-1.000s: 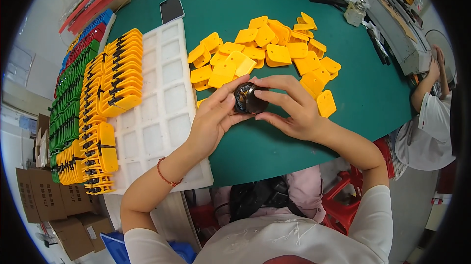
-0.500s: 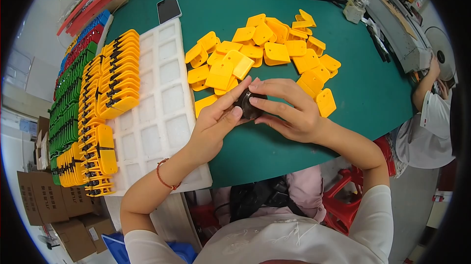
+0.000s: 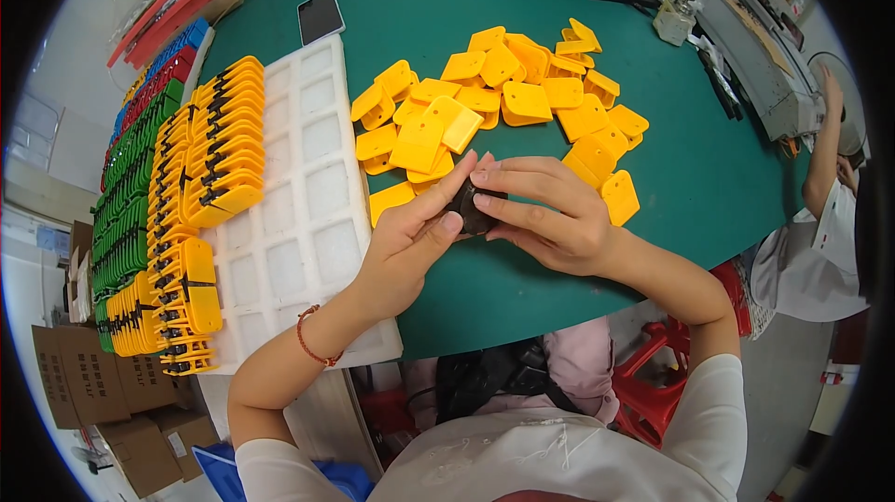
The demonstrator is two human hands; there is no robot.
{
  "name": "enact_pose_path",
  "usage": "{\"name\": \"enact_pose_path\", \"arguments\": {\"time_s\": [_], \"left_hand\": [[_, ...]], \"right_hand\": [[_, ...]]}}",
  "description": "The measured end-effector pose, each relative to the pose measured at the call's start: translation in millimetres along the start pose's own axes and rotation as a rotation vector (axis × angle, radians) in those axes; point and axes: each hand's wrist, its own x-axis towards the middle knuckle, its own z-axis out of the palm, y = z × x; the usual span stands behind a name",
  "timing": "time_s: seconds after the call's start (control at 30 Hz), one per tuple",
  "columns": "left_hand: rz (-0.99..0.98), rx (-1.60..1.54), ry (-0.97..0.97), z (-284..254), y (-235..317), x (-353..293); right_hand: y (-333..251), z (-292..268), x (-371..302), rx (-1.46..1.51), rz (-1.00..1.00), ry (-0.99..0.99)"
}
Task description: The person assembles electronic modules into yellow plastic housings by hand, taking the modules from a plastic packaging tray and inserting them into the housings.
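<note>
Both my hands meet over the green tabletop around a small dark rounded piece [image 3: 475, 210], whose exact kind I cannot make out. My left hand [image 3: 407, 243] holds it from the left, with the thumb against its near side and the fingers behind. From the right, my right hand [image 3: 567, 220] grips it with curled fingers on top; the thumb is mostly hidden. Just beyond the hands lies a loose heap of folded yellow plastic pieces [image 3: 527, 103], each with small holes.
A white foam tray [image 3: 351, 180] with square pockets lies to the left. Rows of yellow pieces with black fittings [image 3: 228, 157] and green ones [image 3: 126, 213] stand along it. A phone [image 3: 321, 17] lies beyond. At far right, a co-worker's arm [image 3: 822, 152] is beside a machine.
The dark piece has turned slightly between my fingers, and my hands have shifted a little. At far right, the co-worker's arm has reached farther up.
</note>
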Motion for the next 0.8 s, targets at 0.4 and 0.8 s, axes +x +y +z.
{"name": "enact_pose_path", "arguments": {"time_s": [0.4,0.8], "left_hand": [[0.037,0.083,0.011,1.8,-1.4,-2.1],[0.05,0.165,0.016,4.3,-1.6,-0.4]], "right_hand": [[-1.3,0.7,0.5,-0.016,-0.017,0.013],[3.6,2.8,-3.8,-0.089,-0.049,0.034]]}}
